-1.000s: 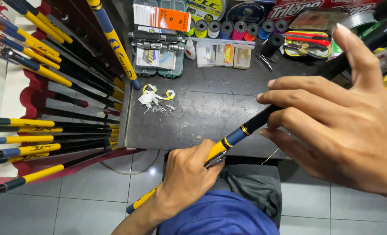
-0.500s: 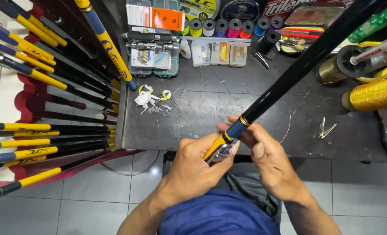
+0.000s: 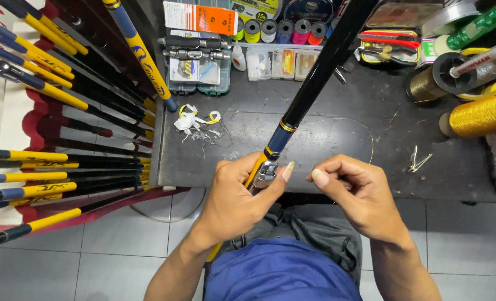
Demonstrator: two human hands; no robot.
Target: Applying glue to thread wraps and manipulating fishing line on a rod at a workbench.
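My left hand (image 3: 238,196) grips a long black, blue and yellow fishing rod (image 3: 315,78) low down, with the thumb pressing a small silver guide (image 3: 265,171) against it. The rod slants up and away over the dark workbench (image 3: 337,139). Just right of the rod, my right hand (image 3: 352,192) has its fingers pinched together, seemingly on a thin thread; a faint strand (image 3: 348,121) curves over the bench above it. The hand does not touch the rod.
Several yellow and black rods (image 3: 52,139) lie racked at the left. At the back stand thread spools (image 3: 284,29), small tackle boxes (image 3: 197,61) and pliers (image 3: 387,44). Gold thread spools (image 3: 479,114) sit at right. Paper scraps (image 3: 195,120) lie on the bench.
My right hand has come down off the rod shaft and drawn back to the right, now pinched apart from the rod. The rod has tilted steeper. My left hand keeps its grip.
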